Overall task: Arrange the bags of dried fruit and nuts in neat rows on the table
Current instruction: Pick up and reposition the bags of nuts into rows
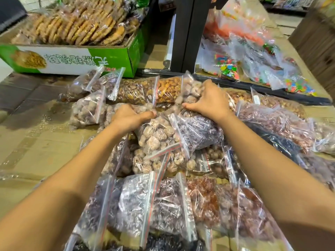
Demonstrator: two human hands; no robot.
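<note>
Both hands, left hand (129,116) and right hand (208,101), clamp their fingers on pale fruit bags (155,136) mid-desk; the person should square zip edges parallel before releasing.

Bags overall: you have clear zip-top bags of dried fruit and nuts (163,142) spread over the cardboard-covered table (36,142), many overlapping.
Far row: golden raisin bag (136,91) and orange nut bag (168,90) lie side by side.
Middle: your pale sugared-fruit bag (155,136) lies partly under a dark purple fruit bag (199,131).
Near row: dark fruit bags (137,201) and a reddish fruit bag (203,198) lie flat, seals upward.
</note>
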